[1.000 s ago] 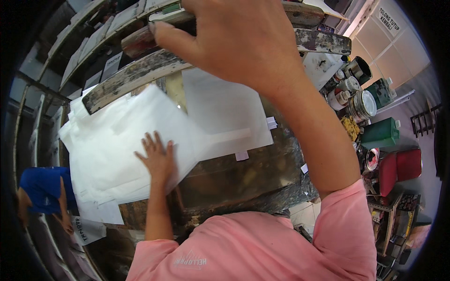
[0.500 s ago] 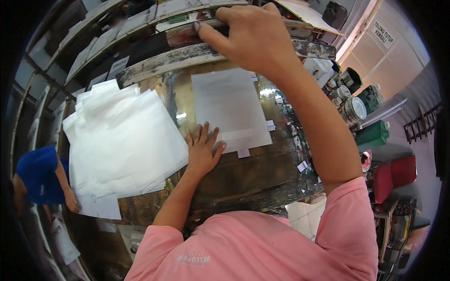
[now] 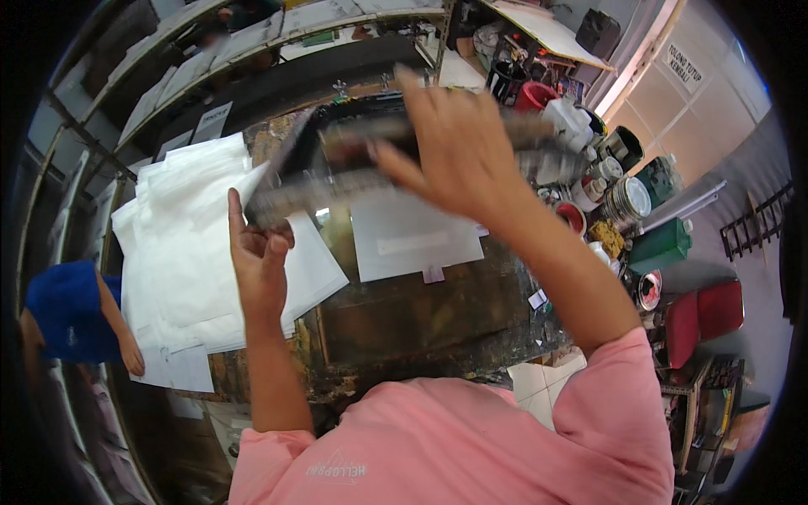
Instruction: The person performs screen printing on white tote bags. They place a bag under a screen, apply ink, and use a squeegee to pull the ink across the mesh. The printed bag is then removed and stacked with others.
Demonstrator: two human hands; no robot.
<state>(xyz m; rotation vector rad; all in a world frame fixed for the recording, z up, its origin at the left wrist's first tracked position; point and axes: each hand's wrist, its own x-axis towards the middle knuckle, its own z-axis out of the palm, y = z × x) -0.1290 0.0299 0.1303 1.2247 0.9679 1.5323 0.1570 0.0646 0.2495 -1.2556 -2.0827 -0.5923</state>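
My left hand [image 3: 259, 273] is raised over the right side of a stack of white sheets [image 3: 189, 236], its index finger stretched out and the other fingers partly bent. It is open beside the near left corner of a paint-stained screen-printing frame [image 3: 311, 192]. A sheet corner curls up by the index fingertip. Blurred by motion, my right hand [image 3: 463, 147] grips a wooden bar, apparently a squeegee [image 3: 362, 139], over the tilted frame. Beneath, a pale translucent sheet [image 3: 421, 240] lies on the dark tabletop [image 3: 404, 316]; the frame hides its far part.
Jars, tins and a green jug [image 3: 661, 244] crowd the right edge. Another person in a blue shirt [image 3: 71, 311] stands at the left, a hand by the stack's near corner. Drying racks [image 3: 93, 139] rise behind; a red chair [image 3: 707, 324] is at the right.
The raised frame has swung down toward me over the translucent sheet, with my right hand lowering too. My left hand has left that sheet and moved left to the frame's corner.
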